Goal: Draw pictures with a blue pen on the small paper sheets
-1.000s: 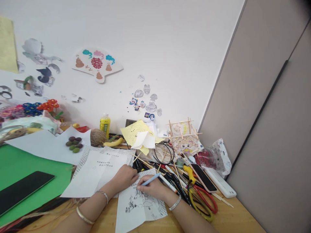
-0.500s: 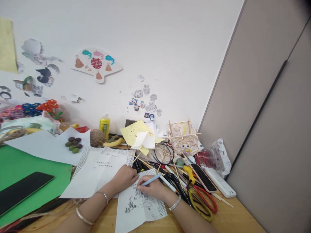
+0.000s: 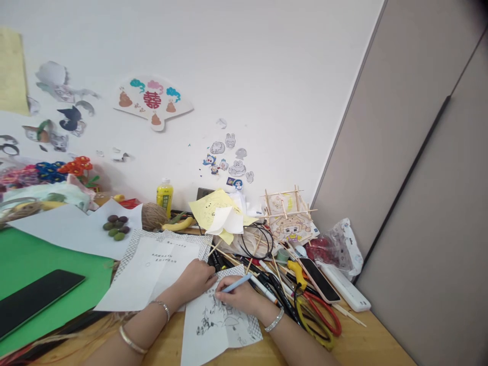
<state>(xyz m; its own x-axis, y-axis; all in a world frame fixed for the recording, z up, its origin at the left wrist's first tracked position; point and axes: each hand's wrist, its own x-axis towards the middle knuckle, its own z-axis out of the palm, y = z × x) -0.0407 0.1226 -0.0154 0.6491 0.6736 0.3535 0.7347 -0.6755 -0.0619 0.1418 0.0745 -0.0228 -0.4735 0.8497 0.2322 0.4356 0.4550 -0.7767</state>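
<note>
My right hand (image 3: 240, 297) is closed around a light blue pen (image 3: 237, 282), its lower end over a sheet with ink drawings (image 3: 213, 325). The sheet carries plants, an umbrella-like shape, some writing and crosshatched corners. At this sheet's upper left edge rests my left hand (image 3: 196, 279), palm down with its fingers lying on the paper, holding no tool. Under the left wrist and hand is a second sheet (image 3: 133, 277), with a few written lines and a crosshatched border. The pen tip is hidden by my right fingers.
Black markers (image 3: 280, 290), thin sticks, scissors (image 3: 324, 315) and a phone (image 3: 319, 279) crowd the right side. A yellow bottle (image 3: 164, 197) and twine ball (image 3: 153, 216) stand behind. Left lie green card (image 3: 84, 284) and a black tablet-like slab (image 3: 38, 300).
</note>
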